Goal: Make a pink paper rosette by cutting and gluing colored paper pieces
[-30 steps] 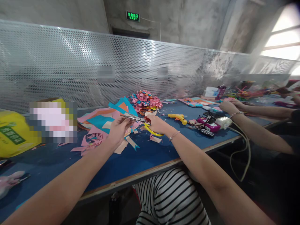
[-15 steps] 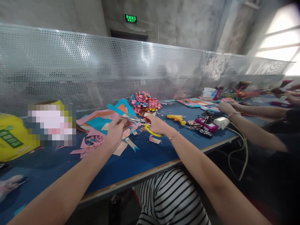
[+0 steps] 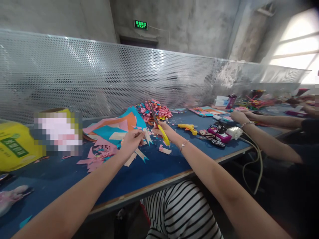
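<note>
My right hand (image 3: pixel 164 130) is closed around a pair of scissors (image 3: pixel 163 134) with yellow handles, the blades pointing up and away from me. Close beside it, the fingers of my left hand (image 3: pixel 133 142) pinch a small cream and blue paper strip (image 3: pixel 149 136), which reaches across to my right fingertips. Below the hands, another cream strip with a blue notched end (image 3: pixel 141 155) lies on the blue table. Under and behind my left hand spread sheets of blue, orange and pink paper (image 3: pixel 128 119). A cut-up pink paper piece (image 3: pixel 102 151) sits to the left.
Behind the hands rises a heap of pink, blue and orange paper pieces (image 3: pixel 156 111). A yellow glue gun (image 3: pixel 188 128) and a white power strip (image 3: pixel 234 132) lie to the right, near a co-worker's hands (image 3: pixel 240 118). A yellow bag (image 3: pixel 21 144) stands at left. A perforated metal screen (image 3: pixel 134 79) runs along the back.
The scissors have swung from pointing left across the paper to pointing upward in my right hand. My left hand has moved slightly right and lower, with the strip now between both hands.
</note>
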`<state>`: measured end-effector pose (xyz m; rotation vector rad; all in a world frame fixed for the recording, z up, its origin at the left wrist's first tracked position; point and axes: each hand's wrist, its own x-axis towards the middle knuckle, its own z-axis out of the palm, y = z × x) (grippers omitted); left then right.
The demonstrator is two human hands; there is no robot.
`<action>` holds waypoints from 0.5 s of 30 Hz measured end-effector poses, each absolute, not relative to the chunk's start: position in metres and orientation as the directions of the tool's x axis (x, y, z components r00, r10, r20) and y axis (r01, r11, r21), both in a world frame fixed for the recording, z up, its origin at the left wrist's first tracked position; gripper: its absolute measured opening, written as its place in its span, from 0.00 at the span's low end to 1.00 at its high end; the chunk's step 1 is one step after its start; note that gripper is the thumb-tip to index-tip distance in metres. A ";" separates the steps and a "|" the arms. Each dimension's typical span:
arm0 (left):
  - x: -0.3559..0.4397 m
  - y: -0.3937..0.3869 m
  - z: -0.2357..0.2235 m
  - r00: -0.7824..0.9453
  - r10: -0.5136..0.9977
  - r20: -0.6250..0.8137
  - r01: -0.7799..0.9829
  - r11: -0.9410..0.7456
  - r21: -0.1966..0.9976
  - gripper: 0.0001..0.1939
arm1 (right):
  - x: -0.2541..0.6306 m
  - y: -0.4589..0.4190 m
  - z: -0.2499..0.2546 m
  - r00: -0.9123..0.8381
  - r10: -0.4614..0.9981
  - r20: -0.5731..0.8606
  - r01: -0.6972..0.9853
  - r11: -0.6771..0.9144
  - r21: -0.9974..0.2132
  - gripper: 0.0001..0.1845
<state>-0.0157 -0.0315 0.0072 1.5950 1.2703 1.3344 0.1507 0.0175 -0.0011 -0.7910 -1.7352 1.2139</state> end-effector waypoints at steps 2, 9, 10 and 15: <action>-0.014 -0.033 0.007 0.024 0.958 0.285 0.287 -0.280 0.916 0.13 | 0.150 0.015 0.000 -0.444 0.848 0.288 -0.005 0.319 -0.948 0.24; -0.010 -0.035 0.006 0.013 0.973 0.229 0.190 -0.227 0.955 0.13 | 0.146 0.016 -0.001 -0.488 0.837 0.246 0.097 0.332 -0.938 0.24; -0.010 -0.035 0.005 -0.002 0.974 0.225 0.158 -0.222 0.962 0.13 | 0.147 0.017 -0.002 -0.484 0.836 0.258 0.118 0.355 -0.928 0.24; -0.015 -0.027 -0.001 -0.074 0.977 0.202 0.011 -0.201 0.979 0.11 | 0.159 0.020 -0.006 -0.428 0.830 0.357 0.528 0.550 -0.647 0.22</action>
